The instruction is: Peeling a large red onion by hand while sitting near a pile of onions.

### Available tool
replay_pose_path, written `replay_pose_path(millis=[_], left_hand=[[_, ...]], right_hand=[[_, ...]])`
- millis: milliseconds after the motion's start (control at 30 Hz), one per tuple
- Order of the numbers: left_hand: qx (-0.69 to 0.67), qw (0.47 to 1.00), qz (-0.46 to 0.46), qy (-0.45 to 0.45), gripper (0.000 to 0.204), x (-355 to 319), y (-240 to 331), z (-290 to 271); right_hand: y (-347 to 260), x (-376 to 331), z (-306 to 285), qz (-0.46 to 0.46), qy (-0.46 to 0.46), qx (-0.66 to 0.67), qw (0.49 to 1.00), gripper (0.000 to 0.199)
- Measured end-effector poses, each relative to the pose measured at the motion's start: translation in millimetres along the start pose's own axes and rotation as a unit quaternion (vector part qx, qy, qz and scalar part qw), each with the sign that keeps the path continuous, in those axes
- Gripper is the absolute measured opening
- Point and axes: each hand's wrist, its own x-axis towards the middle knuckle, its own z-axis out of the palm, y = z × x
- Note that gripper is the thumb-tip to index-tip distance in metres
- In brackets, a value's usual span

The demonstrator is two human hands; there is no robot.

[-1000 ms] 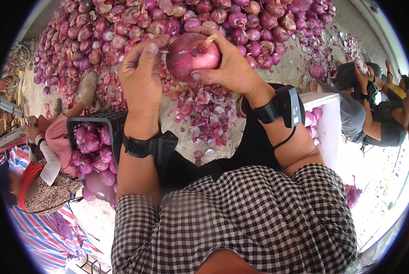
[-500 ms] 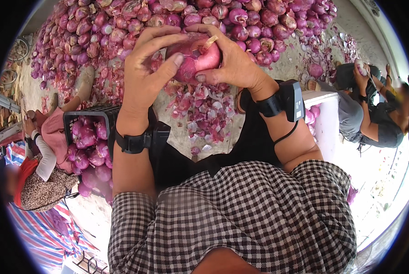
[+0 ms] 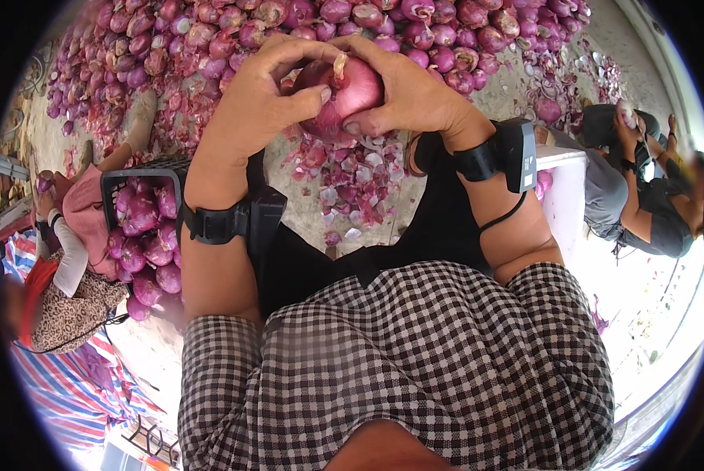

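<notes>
Bare concrete floor. Beyond the fingers, a wide heap of red onions lying on it. Below the fingers, scattered onion skins. Left of the fingers, a black crate of onions standing on it.

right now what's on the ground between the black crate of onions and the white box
In the head view, a scatter of loose purple onion peels lies on the bare ground between the black crate and the white box.
</notes>
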Motion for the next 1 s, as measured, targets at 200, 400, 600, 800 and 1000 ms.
replay_pose_path(millis=[200, 400, 600, 800, 1000], left_hand=[[0.02, 0.999, 0.041, -0.001, 0.042, 1.5, 1.1, 5.2], [0.041, 0.998, 0.038, 0.013, 0.045, 0.6, 1.3, 7.5], [0.098, 0.992, 0.067, 0.051, 0.047, 4.1, 7.7, 12.1], [-0.106, 0.992, 0.025, 0.07, 0.027, 0.9, 16.4, 12.2], [-0.117, 0.987, 0.048, 0.097, 0.015, 3.2, 4.4, 18.4]], right_hand=[[4.5, -0.9, 0.5, -0.003, 0.006, -0.019, 1.0, 0.087], [0.4, -1.3, -0.7, 0.023, -0.014, -0.018, 0.999, 0.091], [8.0, -3.4, -5.3, 0.005, -0.014, -0.003, 1.0, 0.097], [9.2, -1.4, -7.5, -0.003, 0.002, 0.049, 0.999, 0.091], [2.8, -2.2, -8.0, 0.008, 0.021, 0.042, 0.999, 0.086]])
